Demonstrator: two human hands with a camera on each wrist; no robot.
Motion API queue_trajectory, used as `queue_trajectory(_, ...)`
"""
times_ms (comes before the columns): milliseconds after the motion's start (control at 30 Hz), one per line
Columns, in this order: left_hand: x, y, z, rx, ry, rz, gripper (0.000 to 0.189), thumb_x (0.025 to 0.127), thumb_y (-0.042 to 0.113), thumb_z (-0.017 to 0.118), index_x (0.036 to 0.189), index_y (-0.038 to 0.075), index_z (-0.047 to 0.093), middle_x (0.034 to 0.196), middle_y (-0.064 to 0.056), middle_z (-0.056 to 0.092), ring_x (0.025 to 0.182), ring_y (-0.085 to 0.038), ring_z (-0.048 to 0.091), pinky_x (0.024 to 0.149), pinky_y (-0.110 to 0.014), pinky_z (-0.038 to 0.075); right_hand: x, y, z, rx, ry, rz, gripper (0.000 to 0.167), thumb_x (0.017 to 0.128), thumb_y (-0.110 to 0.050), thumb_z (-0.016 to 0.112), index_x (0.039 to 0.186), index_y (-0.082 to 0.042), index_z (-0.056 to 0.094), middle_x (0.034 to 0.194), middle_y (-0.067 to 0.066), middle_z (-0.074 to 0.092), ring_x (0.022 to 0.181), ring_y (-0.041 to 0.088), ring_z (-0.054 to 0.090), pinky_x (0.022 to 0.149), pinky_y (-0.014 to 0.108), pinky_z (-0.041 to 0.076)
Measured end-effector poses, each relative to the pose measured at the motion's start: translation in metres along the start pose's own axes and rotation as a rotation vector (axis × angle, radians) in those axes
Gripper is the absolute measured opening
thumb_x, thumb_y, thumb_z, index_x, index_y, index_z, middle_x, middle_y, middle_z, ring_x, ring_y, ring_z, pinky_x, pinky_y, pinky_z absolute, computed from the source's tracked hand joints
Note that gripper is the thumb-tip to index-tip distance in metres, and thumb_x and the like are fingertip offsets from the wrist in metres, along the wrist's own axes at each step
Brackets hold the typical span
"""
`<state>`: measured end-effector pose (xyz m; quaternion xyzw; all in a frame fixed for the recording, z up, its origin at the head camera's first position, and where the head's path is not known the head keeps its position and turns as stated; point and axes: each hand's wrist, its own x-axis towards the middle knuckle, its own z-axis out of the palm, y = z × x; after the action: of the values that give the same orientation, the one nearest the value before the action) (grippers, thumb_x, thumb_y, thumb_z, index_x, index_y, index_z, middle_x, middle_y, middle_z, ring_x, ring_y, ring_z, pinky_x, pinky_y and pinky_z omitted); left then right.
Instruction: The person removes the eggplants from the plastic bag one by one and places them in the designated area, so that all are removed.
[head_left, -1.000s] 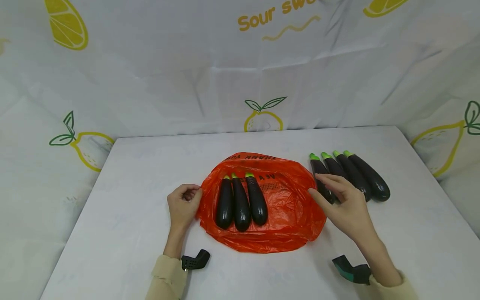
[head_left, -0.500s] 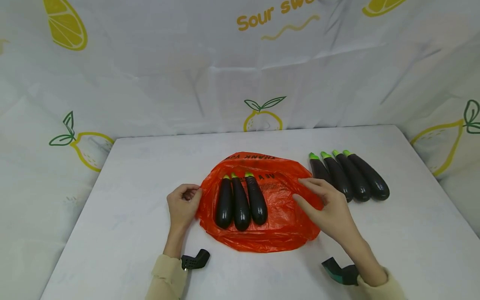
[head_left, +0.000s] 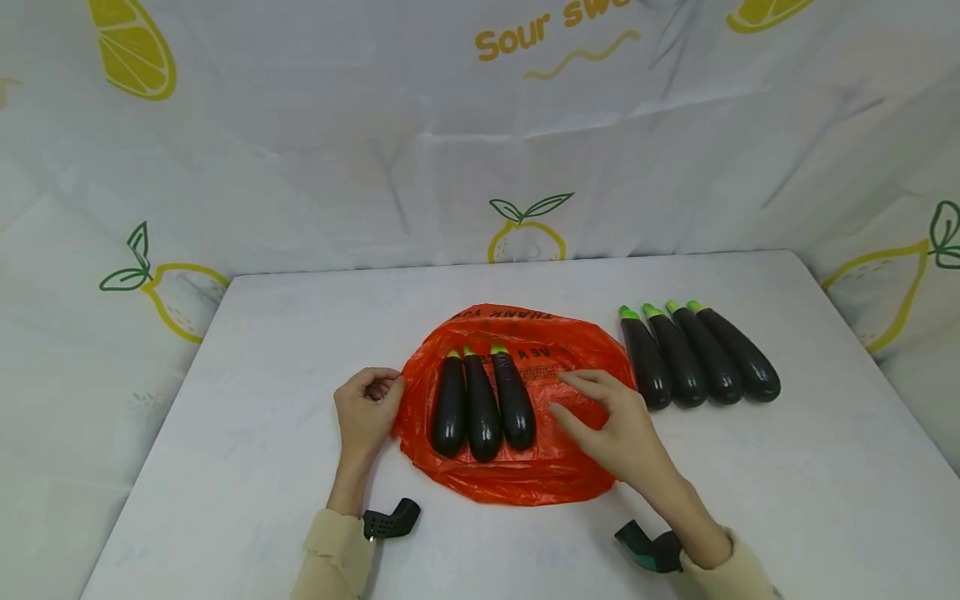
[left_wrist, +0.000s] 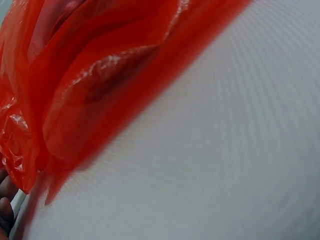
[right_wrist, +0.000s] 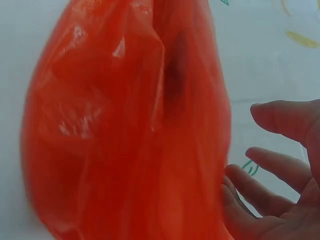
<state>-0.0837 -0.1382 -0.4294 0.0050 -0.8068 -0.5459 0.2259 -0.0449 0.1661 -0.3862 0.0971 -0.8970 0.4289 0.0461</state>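
Note:
In the head view a red plastic bag (head_left: pixel 517 483) lies spread on the white table with its mouth up. Three dark eggplants (head_left: pixel 482 408) with green tips lie side by side in its left half. My left hand (head_left: pixel 367 408) pinches the bag's left edge; only a few of its fingers show at the corner of the left wrist view. Over the bag's right half is my right hand (head_left: pixel 622 429), thumb and fingers spread apart with nothing between them. The right wrist view shows these fingers (right_wrist: pixel 280 170) beside the red plastic.
Several more eggplants (head_left: pixel 697 354) lie in a slanted row on the table, right of the bag. A white cloth (head_left: pixel 330 167) with lemon prints hangs behind the table (head_left: pixel 247 400).
My right hand has moved left, from beside the row of eggplants to over the bag's right half, its fingers still apart. The left hand and the eggplants have stayed in place.

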Motion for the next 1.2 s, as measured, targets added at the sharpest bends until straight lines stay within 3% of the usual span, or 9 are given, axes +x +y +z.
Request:
queue_trajectory(500, 0.001, 0.000, 0.000, -0.014, -0.002, -0.003, 0.005, 0.083, -0.009, 0.068, 0.083, -0.013, 0.071, 0.071, -0.027, 0.065, 0.062, -0.002, 0.049, 0.061, -0.009, 0.042, 0.000, 0.001, 0.031, 0.049, -0.054, 0.007, 0.052, 0.084, -0.019, 0.084, 0.131, -0.002, 0.068, 0.123, 0.016, 0.071, 0.114, 0.035, 0.069, 0.092, 0.052, 0.059)
queue_trajectory(767, 0.001, 0.000, 0.001, 0.002, 0.000, -0.018, 0.005, 0.083, -0.008, 0.068, 0.083, -0.012, 0.072, 0.072, -0.027, 0.066, 0.063, -0.001, 0.048, 0.061, -0.009, 0.042, -0.004, -0.003, 0.042, 0.056, -0.110, 0.104, 0.069, 0.079, -0.028, 0.089, 0.138, -0.004, 0.063, 0.126, 0.014, 0.069, 0.111, 0.030, 0.069, 0.091, 0.044, 0.061)
queue_trajectory(933, 0.000, -0.003, 0.001, 0.013, 0.003, -0.013, 0.005, 0.084, -0.007, 0.069, 0.084, -0.011, 0.072, 0.072, -0.026, 0.067, 0.063, 0.000, 0.048, 0.061, -0.009, 0.042, -0.005, -0.003, 0.048, 0.088, -0.144, 0.138, 0.073, 0.077, -0.023, 0.090, 0.139, 0.000, 0.060, 0.124, 0.015, 0.068, 0.099, 0.023, 0.072, 0.084, 0.033, 0.062)
queue_trajectory(1200, 0.000, -0.007, 0.002, 0.042, 0.007, 0.009, 0.007, 0.085, -0.003, 0.068, 0.085, -0.008, 0.074, 0.072, -0.023, 0.067, 0.064, 0.002, 0.047, 0.061, -0.010, 0.042, -0.006, -0.001, 0.051, 0.098, -0.112, 0.106, 0.062, 0.081, -0.009, 0.084, 0.138, 0.002, 0.061, 0.120, 0.017, 0.069, 0.097, 0.023, 0.072, 0.082, 0.033, 0.063)
